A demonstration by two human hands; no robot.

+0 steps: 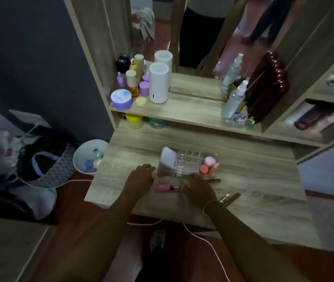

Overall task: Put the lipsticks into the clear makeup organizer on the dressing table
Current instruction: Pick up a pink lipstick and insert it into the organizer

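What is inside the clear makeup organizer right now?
The clear makeup organizer holds pink and orange makeup sponges at its right end and a white packet at its left. The middle slots look empty; the near edge is hidden by the hands.

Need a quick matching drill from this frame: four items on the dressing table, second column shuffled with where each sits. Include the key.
Items:
1. pink lip gloss tube
2. clear makeup organizer
3. white cylinder
4. brown lipsticks

Places:
A. upper shelf, by the mirror
B. flat on the tabletop between the left hand and right hand
C. tabletop, just past the fingertips, makeup sponges in its right end
D. tabletop, right of the right wrist

Pairs: 1-B, 2-C, 3-A, 4-D
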